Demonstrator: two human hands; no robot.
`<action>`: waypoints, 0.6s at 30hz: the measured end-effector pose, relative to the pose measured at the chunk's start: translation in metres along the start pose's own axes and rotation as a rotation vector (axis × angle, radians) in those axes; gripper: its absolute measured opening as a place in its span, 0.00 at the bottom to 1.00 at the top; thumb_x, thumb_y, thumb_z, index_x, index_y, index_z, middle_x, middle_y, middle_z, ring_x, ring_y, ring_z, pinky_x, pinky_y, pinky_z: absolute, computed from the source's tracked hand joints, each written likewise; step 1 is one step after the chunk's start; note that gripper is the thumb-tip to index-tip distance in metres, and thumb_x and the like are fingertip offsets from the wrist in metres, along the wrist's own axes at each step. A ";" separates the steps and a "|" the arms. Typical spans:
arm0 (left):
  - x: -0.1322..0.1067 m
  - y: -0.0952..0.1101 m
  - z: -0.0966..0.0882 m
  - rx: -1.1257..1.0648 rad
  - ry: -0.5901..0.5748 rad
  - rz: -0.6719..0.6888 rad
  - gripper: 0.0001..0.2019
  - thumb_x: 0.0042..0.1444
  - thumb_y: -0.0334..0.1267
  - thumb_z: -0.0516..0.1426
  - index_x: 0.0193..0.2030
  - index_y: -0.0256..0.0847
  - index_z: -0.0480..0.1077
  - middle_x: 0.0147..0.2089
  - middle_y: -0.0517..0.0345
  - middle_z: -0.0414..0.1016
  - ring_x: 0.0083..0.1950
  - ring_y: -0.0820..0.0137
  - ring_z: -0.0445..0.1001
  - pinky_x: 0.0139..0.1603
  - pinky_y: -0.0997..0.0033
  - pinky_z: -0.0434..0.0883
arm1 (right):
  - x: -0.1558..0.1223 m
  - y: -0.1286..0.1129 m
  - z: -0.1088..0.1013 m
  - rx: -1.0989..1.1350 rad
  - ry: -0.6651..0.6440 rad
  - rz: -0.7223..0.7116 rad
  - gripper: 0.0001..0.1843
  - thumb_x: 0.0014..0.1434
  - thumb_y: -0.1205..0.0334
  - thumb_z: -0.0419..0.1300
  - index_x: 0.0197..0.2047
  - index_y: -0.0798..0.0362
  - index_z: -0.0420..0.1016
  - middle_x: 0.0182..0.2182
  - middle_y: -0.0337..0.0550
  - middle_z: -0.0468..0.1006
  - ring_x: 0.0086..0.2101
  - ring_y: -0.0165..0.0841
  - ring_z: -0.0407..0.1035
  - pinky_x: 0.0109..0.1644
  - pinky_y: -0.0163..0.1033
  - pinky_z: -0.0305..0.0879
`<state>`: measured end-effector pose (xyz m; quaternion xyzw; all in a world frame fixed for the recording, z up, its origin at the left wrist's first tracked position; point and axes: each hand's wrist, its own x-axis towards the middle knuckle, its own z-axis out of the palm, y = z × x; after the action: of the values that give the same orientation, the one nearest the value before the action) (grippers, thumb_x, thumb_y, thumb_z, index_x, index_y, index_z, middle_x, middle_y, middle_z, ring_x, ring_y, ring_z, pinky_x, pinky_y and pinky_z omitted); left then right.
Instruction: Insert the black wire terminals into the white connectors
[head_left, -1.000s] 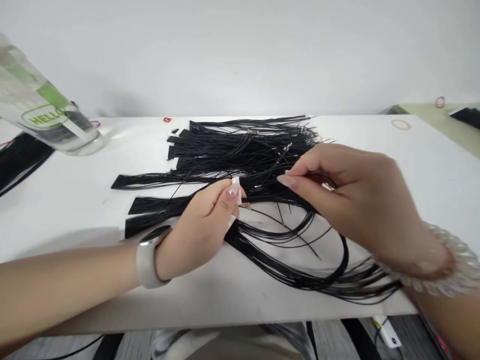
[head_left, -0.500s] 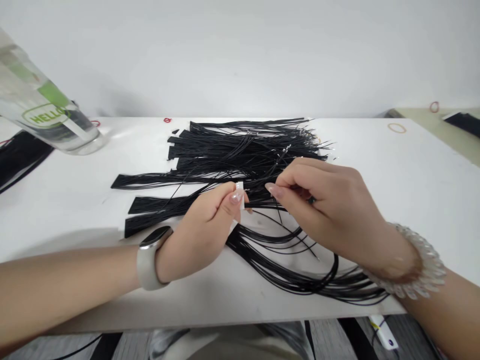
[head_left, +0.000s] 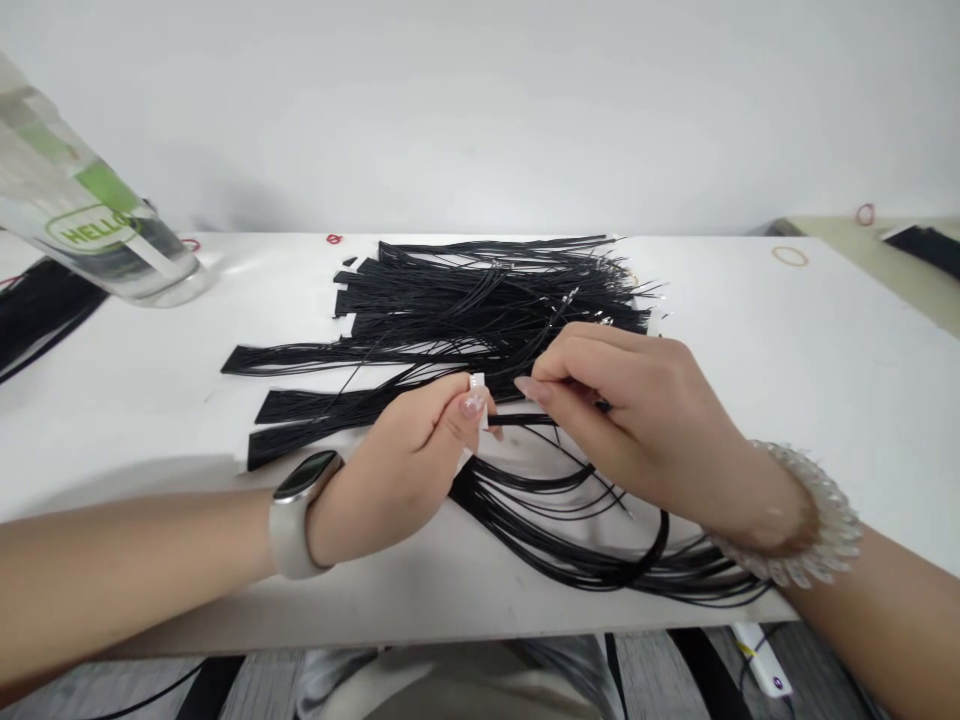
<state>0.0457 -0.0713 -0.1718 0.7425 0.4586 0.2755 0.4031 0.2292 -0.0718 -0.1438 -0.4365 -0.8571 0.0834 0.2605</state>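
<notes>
Forward-and-down head view (near)

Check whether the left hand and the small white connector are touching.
Touching. The head view shows it: the left hand pinches the white connector, with the thumb lying across its near face.

A small white plug connector [head_left: 482, 410] sits upright in the left hand [head_left: 409, 465], gripped under the thumb, its row of tiny slots just showing along the upper end. Black wires [head_left: 529, 420] run out to the right from its lower part. Beneath the same hand I can see a looped black wire bundle [head_left: 555, 565], sweeping right and bending back up in a wide curve. What the right hand [head_left: 637, 410] pinches, just beside the connector, is hidden by its fingers.
</notes>
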 end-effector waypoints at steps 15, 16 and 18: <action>0.005 -0.002 0.000 -0.062 0.029 -0.013 0.18 0.61 0.45 0.40 0.25 0.40 0.60 0.25 0.63 0.63 0.28 0.75 0.61 0.33 0.75 0.59 | -0.003 0.006 -0.003 -0.245 0.039 -0.081 0.06 0.56 0.63 0.53 0.32 0.54 0.69 0.32 0.42 0.69 0.32 0.29 0.63 0.31 0.34 0.57; 0.005 -0.003 0.000 -0.083 0.046 -0.038 0.18 0.61 0.46 0.40 0.27 0.40 0.61 0.26 0.62 0.64 0.29 0.75 0.62 0.33 0.75 0.60 | -0.004 0.007 -0.005 -0.301 0.077 -0.083 0.04 0.55 0.63 0.55 0.33 0.54 0.69 0.33 0.42 0.69 0.33 0.29 0.63 0.32 0.34 0.57; 0.007 -0.004 -0.001 -0.124 0.075 -0.084 0.18 0.61 0.47 0.40 0.29 0.40 0.62 0.26 0.62 0.64 0.29 0.75 0.62 0.33 0.75 0.59 | -0.004 0.008 -0.013 -0.384 0.156 -0.091 0.07 0.51 0.62 0.60 0.34 0.54 0.68 0.35 0.42 0.69 0.34 0.30 0.63 0.32 0.34 0.57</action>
<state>0.0459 -0.0640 -0.1749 0.6853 0.4864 0.3137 0.4419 0.2434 -0.0715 -0.1370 -0.4442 -0.8533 -0.1273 0.2415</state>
